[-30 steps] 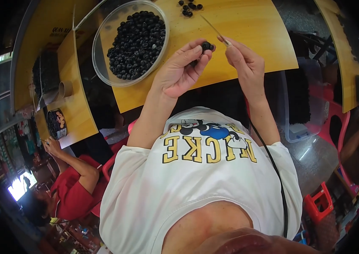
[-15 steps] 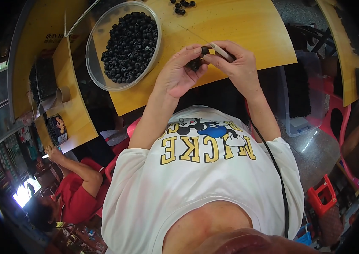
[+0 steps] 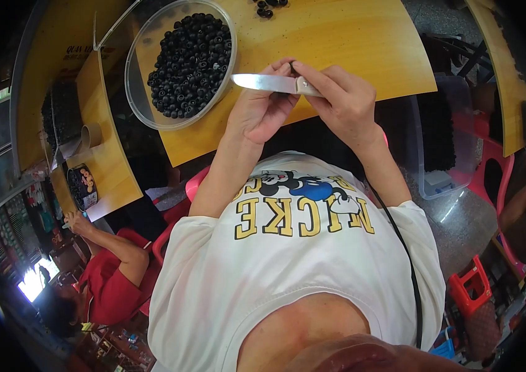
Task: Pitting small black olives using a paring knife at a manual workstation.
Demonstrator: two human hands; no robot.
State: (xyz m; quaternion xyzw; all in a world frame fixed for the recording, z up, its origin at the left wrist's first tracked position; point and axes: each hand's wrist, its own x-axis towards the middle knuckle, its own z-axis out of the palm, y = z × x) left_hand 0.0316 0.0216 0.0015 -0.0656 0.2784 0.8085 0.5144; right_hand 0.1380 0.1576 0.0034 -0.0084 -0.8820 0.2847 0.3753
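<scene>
My right hand (image 3: 348, 99) grips a knife by its pale handle (image 3: 307, 88). The shiny blade (image 3: 263, 82) lies sideways across the front of my left hand (image 3: 262, 115), its broad face showing. Between the fingertips of both hands sits a small dark piece (image 3: 291, 66), mostly covered by the fingers. The fingers of my left hand are curled and pinch it from the left; the right forefinger and thumb close in from the other side. Both hands hover over the near edge of the yellow table (image 3: 350, 43).
A round clear tub (image 3: 141, 102) of small black hollow beads (image 3: 188, 68) stands to the left. Several loose black pieces (image 3: 268, 7) lie at the far edge. A clear bin (image 3: 421, 167) of black material is at right. Another person (image 3: 117, 273) works at a table on the left.
The knife has turned: its thin edge pointed up and away, and now its flat face shows, pointing left. My right hand has rotated with it. The dark piece has moved slightly farther away.
</scene>
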